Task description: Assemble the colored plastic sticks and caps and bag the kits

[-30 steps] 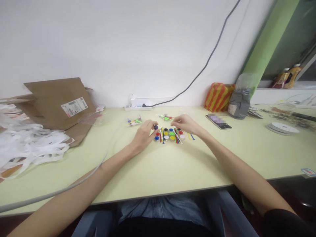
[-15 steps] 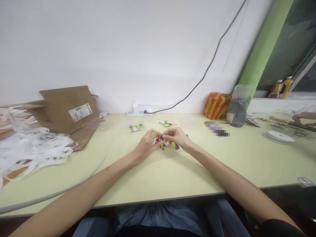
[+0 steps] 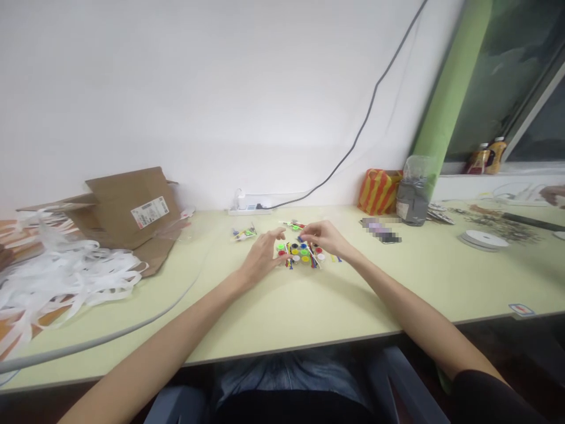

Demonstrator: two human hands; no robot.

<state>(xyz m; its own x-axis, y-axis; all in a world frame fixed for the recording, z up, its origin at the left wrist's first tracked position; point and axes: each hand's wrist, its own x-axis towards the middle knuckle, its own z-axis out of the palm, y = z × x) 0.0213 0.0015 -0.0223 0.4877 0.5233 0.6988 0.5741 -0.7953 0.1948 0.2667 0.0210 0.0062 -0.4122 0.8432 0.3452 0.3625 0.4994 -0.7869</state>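
Between my hands, on the pale table, lies a cluster of small round coloured pieces in green, red, blue, yellow, black and white, with thin coloured sticks among them. My left hand is at the cluster's left side, its thumb and fingers spread apart and nothing between them. Over the back of the cluster, my right hand pinches a small blue piece; its exact kind is too small to tell. Behind them sit two more little bundles: one of coloured sticks and one of green and red pieces.
To the left, white strap loops lie by an open cardboard box. A grey cable crosses the table's left side. Along the back stand a power strip, a striped bag and a grey container. A white spool lies right.
My left hand's fingers have come apart, and my right hand has lifted slightly with the blue piece. More of the coloured cluster shows between the hands. The camera view has shifted a little.
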